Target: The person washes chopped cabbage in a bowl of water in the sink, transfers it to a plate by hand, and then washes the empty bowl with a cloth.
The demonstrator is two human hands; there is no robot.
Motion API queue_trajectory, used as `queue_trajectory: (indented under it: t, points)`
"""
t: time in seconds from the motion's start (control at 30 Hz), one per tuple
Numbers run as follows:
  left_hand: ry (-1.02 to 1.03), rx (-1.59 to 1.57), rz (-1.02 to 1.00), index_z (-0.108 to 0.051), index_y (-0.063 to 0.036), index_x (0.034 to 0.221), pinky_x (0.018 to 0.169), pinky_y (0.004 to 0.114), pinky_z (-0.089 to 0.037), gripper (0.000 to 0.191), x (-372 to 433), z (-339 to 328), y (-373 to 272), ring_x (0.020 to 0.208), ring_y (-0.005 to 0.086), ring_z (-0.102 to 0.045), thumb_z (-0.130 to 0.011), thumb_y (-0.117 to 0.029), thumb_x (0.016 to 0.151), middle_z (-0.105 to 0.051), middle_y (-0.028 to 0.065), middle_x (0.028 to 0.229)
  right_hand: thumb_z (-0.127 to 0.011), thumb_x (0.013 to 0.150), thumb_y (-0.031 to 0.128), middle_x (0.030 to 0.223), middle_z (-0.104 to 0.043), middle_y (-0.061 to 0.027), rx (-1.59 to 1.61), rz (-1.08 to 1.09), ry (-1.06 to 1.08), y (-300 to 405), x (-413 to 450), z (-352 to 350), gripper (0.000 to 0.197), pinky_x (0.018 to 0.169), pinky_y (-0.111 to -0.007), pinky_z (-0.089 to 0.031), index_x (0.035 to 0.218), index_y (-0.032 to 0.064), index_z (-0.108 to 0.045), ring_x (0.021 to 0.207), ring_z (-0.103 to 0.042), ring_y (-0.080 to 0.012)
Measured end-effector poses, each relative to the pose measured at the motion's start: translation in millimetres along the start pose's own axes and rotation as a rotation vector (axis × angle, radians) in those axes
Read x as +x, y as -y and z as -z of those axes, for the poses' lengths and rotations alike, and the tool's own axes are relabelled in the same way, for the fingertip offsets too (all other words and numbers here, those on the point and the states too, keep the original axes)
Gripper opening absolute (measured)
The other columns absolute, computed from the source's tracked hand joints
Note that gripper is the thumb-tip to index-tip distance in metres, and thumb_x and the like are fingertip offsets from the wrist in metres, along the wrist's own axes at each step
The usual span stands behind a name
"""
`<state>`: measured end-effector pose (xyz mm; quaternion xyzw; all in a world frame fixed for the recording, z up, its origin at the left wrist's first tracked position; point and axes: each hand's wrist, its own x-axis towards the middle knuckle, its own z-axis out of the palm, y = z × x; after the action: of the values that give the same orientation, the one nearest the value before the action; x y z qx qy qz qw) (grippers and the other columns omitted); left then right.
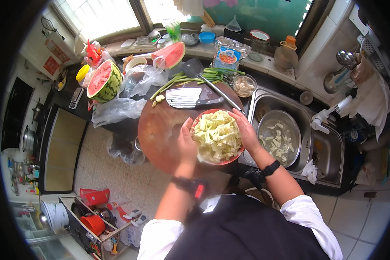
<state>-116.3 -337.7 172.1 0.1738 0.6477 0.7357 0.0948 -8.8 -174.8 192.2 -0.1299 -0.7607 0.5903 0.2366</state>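
Note:
A red-rimmed bowl heaped with cauliflower florets (217, 136) is between my two hands, over the right part of a round wooden chopping board (159, 136). My left hand (186, 140) is at its left side, slightly blurred; my right hand (246, 132) touches its upper right rim. Beyond the bowl lie a cleaver (185, 97) with a black handle, a spatula (211, 83) and green onions (175, 80). Peeled garlic cloves (158, 100) sit by the cleaver's tip. In the sink at right stands a metal basin (294, 125) with water and cauliflower bits.
A cut watermelon half (105, 81), a watermelon wedge (170, 55) and plastic bags (120, 110) stand at the upper left. A glass bowl of garlic (244, 85) is behind the board. The faucet (328, 115) juts over the double sink (307, 143).

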Motion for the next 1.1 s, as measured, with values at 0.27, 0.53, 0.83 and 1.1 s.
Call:
queue_trajectory:
  t: [0.27,0.53,0.83,1.1]
  points:
    - [-0.044,0.451,-0.143,-0.047,-0.0024,0.114,0.100,0.042,-0.019,0.041,-9.8,-25.1,-3.9,0.112,0.0335,-0.039,-0.028,-0.030,0.091,-0.049,0.0149,0.115,-0.037,0.084,0.021,0.129,-0.035,-0.0166,-0.322,0.142,-0.007,-9.2,-10.1,-19.5,0.038,0.101,-0.035,-0.020,0.116,0.0057,-0.050,0.121,-0.030,-0.0297]
    - [-0.078,0.350,-0.120,-0.045,0.0023,0.113,0.093,0.032,-0.032,0.042,-3.8,-22.7,-4.4,0.111,0.0272,-0.042,-0.030,-0.030,0.092,-0.047,0.0181,0.116,-0.037,0.081,0.016,0.128,-0.036,-0.0167,-0.319,0.107,-0.033,-7.1,-10.6,-7.9,0.037,0.101,-0.036,-0.021,0.114,0.0050,-0.051,0.121,-0.029,-0.0302]
    - [-0.072,-0.060,0.076,-0.041,0.0048,0.118,0.094,0.031,-0.031,0.052,-11.7,-2.2,1.4,0.111,0.0226,-0.042,-0.024,-0.037,0.092,-0.045,0.0165,0.119,-0.047,0.080,0.018,0.112,-0.052,-0.0132,-0.338,0.254,0.104,23.2,16.7,-15.8,0.027,0.099,-0.040,-0.023,0.102,0.0053,-0.056,0.112,-0.042,-0.0289]
    - [0.038,0.169,-0.063,-0.048,0.0043,0.111,0.094,0.032,-0.031,0.045,-7.5,-11.6,6.9,0.109,0.0246,-0.045,-0.027,-0.031,0.092,-0.050,0.0156,0.115,-0.047,0.082,0.018,0.104,-0.057,-0.0086,-0.501,0.225,0.271,33.6,18.1,-13.9,0.019,0.098,-0.047,-0.021,0.090,0.0065,-0.060,0.102,-0.050,-0.0235]
